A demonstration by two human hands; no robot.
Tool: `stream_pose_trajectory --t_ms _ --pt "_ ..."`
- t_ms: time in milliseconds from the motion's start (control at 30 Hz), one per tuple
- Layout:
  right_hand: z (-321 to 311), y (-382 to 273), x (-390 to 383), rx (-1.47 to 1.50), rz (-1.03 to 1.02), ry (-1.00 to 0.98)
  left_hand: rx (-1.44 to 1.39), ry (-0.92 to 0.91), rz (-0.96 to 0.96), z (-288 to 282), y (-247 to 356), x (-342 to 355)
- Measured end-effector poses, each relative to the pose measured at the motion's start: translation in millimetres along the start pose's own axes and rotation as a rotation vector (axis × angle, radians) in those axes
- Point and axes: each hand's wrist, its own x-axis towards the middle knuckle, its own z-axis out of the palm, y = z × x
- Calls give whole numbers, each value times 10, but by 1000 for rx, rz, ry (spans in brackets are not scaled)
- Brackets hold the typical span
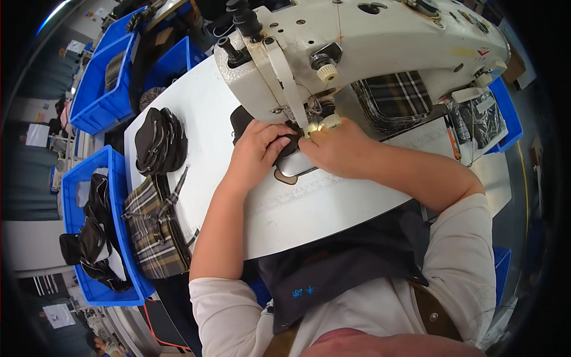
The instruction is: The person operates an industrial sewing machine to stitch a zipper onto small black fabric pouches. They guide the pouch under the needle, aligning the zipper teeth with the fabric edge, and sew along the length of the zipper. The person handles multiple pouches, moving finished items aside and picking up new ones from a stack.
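Black fabric (289, 149) lies under the sewing machine (380, 44) head, on the white table (285, 223). Your left hand (257, 149) pinches it, thumb against fingers; your right hand (338, 147) curls opposite, grip unclear.

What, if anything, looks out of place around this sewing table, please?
Dark cloth in the lower-left blue bin pokes out over the left rim, which looks untidy; nothing else clearly stands out.
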Motion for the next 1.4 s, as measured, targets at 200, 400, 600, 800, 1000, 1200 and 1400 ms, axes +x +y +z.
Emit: stream_pose_trajectory --t_ms 200,400,600,800,1000,1200,1400 --pt "-94 -130 -48 102 56 -211 11 -55 10 7 -14 -12" --pt "-143 -139 -37 146 67 -246 113 -22 53 28 29 -31" --pt "-132 -126 -29 134 52 -268 180 -13 69 25 26 -21" --pt "-122 -129 -63 149 76 -238 158 26 63 45 117 -2" --pt "-148 -111 -21 116 81 -257 211 88 44 101 109 -21" --pt "-34 -72 -55 67 79 -143 296 103 -16 125 159 1" --pt "-74 -57 -38 92 72 -90 114 -7 -104 14 61 6"
